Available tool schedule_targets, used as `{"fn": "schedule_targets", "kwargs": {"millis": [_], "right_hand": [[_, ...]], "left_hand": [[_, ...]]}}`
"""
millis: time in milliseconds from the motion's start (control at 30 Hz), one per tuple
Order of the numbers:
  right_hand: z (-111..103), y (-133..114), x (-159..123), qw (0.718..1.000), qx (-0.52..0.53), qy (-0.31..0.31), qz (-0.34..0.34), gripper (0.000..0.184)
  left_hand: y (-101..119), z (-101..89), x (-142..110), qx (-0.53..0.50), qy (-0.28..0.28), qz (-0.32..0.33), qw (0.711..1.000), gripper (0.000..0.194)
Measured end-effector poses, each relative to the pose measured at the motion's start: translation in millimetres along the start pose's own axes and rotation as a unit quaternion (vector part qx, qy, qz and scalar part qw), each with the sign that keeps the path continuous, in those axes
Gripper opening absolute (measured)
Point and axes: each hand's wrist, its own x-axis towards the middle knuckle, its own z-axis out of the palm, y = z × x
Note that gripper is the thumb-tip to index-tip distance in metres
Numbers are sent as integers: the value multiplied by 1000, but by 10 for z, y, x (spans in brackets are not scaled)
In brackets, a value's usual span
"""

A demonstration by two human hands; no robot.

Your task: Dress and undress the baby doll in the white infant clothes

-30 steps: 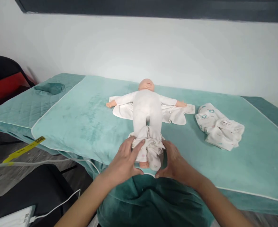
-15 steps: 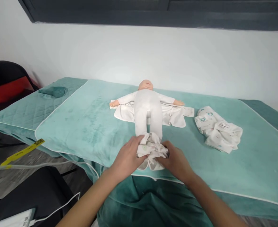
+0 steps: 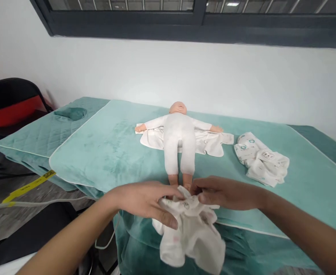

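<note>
A baby doll (image 3: 179, 131) in a white bodysuit lies on its back, arms spread, on top of an opened white baby top (image 3: 209, 143). At its feet my left hand (image 3: 153, 202) grips a white printed baby garment (image 3: 192, 236) by the upper edge, thumb in front and fingers partly hidden in the cloth. From the other side my right hand (image 3: 222, 193) pinches the same edge close to the doll's toes. The lower part of the garment hangs loose and blurred over the bed's front edge. Whether the feet are inside its opening I cannot tell.
A folded printed baby garment (image 3: 262, 158) lies right of the doll on the green massage bed (image 3: 122, 152). The bed has a face hole (image 3: 70, 113) at left. A white cable (image 3: 42, 203) with a yellow tag (image 3: 29, 186) runs past a black chair (image 3: 42, 229).
The bunched garment has come down off the doll's lower legs, baring the feet, and its cloth now hangs open toward me. Both hands have shifted, and the view has tilted up slightly.
</note>
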Motion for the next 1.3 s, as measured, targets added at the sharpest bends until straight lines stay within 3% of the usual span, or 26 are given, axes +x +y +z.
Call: {"fn": "schedule_targets", "kwargs": {"millis": [67,133,233,333,400,500,567,600,633,733,767,833,900,967,1033,1100,1133,1200,1233,1300], "right_hand": [[-39,-191,61,998,-61,7,-5,32],[-62,-404,110,995,-99,6,-18,27],[-94,-738,137,989,-137,24,-56,16],[-141,-1030,125,977,-121,91,-150,22],[-176,-1183,133,960,-76,155,-221,25],[-232,-1344,257,913,-7,272,-305,22],[-284,-1389,445,878,35,336,-339,21],[-317,-1385,567,867,61,355,-345,22],[-353,-1362,701,858,98,367,-345,23],[-451,-1169,1104,854,195,363,-317,22],[-472,-1071,1218,859,209,353,-305,19],[-495,-843,1394,882,201,325,-274,19],[-519,-597,1503,913,151,307,-223,28],[-579,-353,1570,924,92,328,-172,31],[-695,-120,1623,912,19,381,-148,30],[-855,102,1683,893,-75,422,-140,31],[-943,208,1718,882,-126,433,-133,33],[-1114,401,1793,860,-220,447,-110,41],[-1196,485,1830,848,-256,455,-91,46],[-1351,613,1897,831,-291,472,-38,54]], "left_hand": [[160,-101,-20,64,2,-10,998,23],[327,-181,-47,96,43,-21,994,14],[545,-271,-110,153,123,-42,980,4],[670,-351,-174,212,249,-22,945,7],[687,-414,-189,221,385,32,896,13],[608,-506,-144,202,583,130,776,29],[490,-526,-73,167,653,163,720,43],[411,-514,-28,139,665,163,715,48],[320,-487,23,106,663,152,725,52],[-33,-348,197,9,603,76,794,66],[-173,-302,255,-11,583,52,811,66],[-465,-250,353,-64,537,13,841,48],[-732,-268,411,-152,559,-33,814,39],[-917,-333,433,-181,607,-98,767,43],[-976,-388,452,-107,660,-128,733,51],[-913,-378,513,8,682,-90,726,50],[-852,-343,570,51,672,-57,737,46],[-726,-237,734,66,603,-6,795,40],[-684,-185,834,50,556,-4,830,43],[-674,-127,1035,16,506,-33,862,51]]}}
